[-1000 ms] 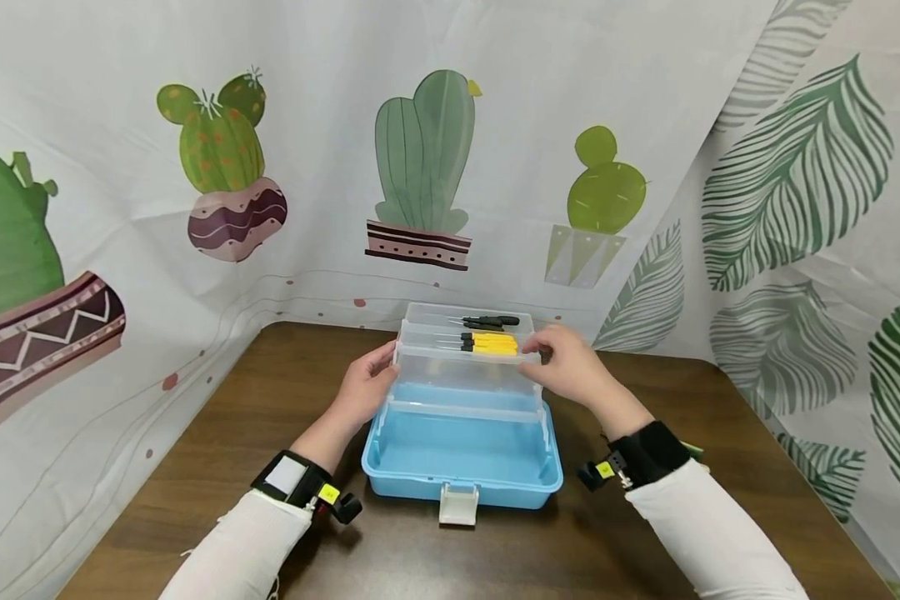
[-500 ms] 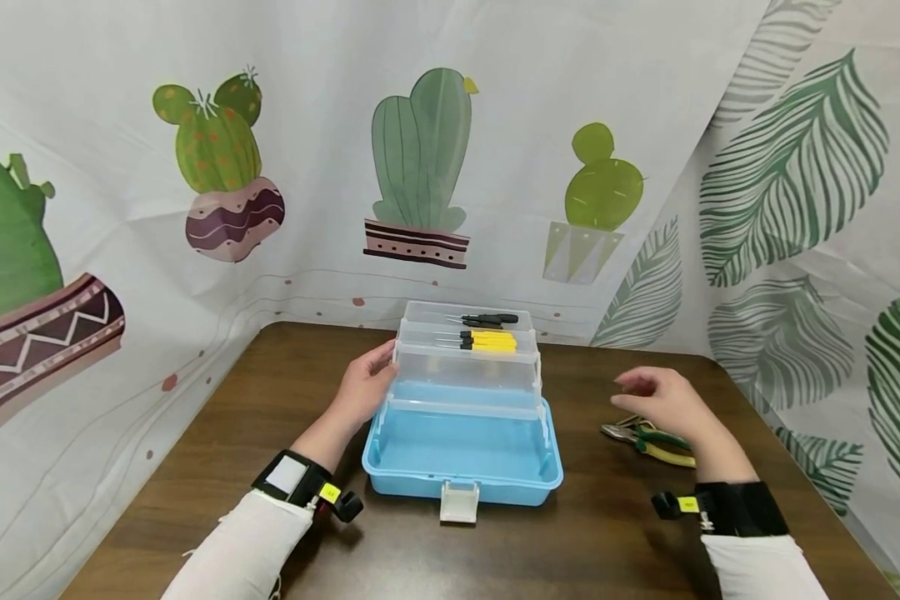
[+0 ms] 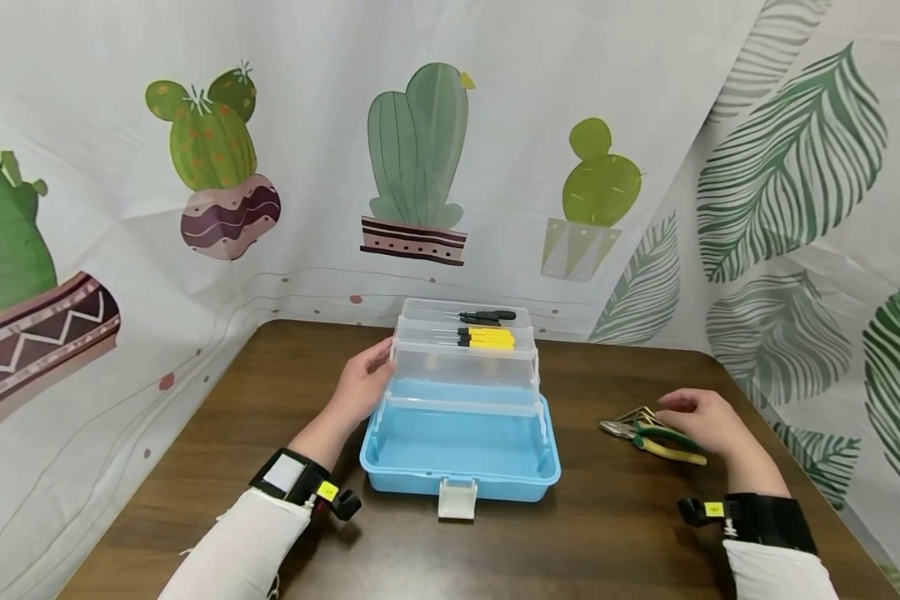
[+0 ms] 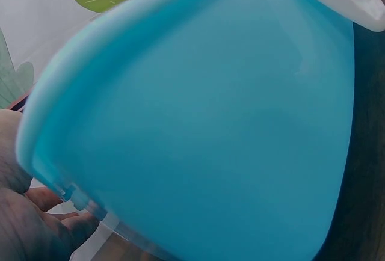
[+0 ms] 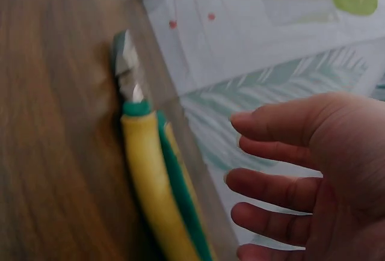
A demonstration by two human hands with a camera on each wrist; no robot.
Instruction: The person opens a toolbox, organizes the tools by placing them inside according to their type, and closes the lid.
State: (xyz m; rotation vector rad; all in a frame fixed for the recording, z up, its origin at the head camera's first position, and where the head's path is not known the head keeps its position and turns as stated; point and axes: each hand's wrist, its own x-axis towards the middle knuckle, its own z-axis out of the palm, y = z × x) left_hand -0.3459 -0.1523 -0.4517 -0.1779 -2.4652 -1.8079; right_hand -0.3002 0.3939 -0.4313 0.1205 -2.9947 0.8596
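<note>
A light-blue toolbox (image 3: 461, 483) stands with its clear stepped trays (image 3: 465, 367) raised. My left hand (image 3: 362, 383) holds the left edge of those trays in the head view; in the left wrist view the fingers (image 4: 78, 228) sit at the box's corner, partly hidden. Pliers (image 3: 652, 442) with green and yellow handles lie on the table to the right. Just behind them are thin, gold-coloured bent rods (image 3: 641, 413), partly covered. Over the handles hovers my right hand (image 3: 708, 425); its fingers (image 5: 277, 189) are spread and apart from the pliers in the right wrist view.
Several yellow-handled screwdrivers (image 3: 487, 337) lie in the middle tray, and black-handled ones (image 3: 487, 317) in the top tray. A white latch (image 3: 457, 500) hangs open at the box's front. Wooden table (image 3: 570, 542) surrounds the box, with a printed cloth (image 3: 495, 167) behind.
My right hand has let go of the right side of the trays and moved right and down to the pliers, which have come into view. My left hand has stayed at the trays.
</note>
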